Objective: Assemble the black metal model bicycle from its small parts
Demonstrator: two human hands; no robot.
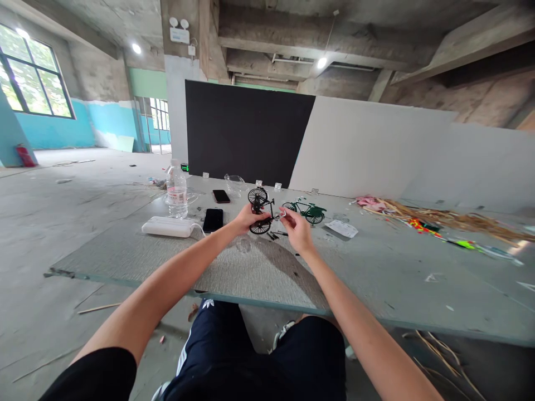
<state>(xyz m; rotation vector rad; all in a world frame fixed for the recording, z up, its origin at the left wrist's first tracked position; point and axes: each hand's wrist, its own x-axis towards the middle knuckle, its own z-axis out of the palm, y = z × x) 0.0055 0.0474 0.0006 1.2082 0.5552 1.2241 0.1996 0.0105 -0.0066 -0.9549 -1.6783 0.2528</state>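
Observation:
A small black model bicycle (259, 210) with spoked wheels is raised above the table, one wheel toward the back and one toward me. My left hand (246, 218) grips it by the middle of its frame, fingers closed. Just right of it, my right hand (295, 225) pinches a small pale or silvery piece (283, 214) close to the bicycle; its exact kind is too small to make out. Behind that hand a green model bicycle (307, 211) rests on the table. Several small dark parts (273, 236) lie beneath the black bicycle.
The grey tabletop (234, 267) also carries a water bottle (177, 192), a white power strip or charger (167, 226), two phones (213, 220), clear plastic packaging (234, 182) and a paper slip (341, 229). Straw-like strips (438, 217) lie at right. Upright black board (246, 133) stands behind.

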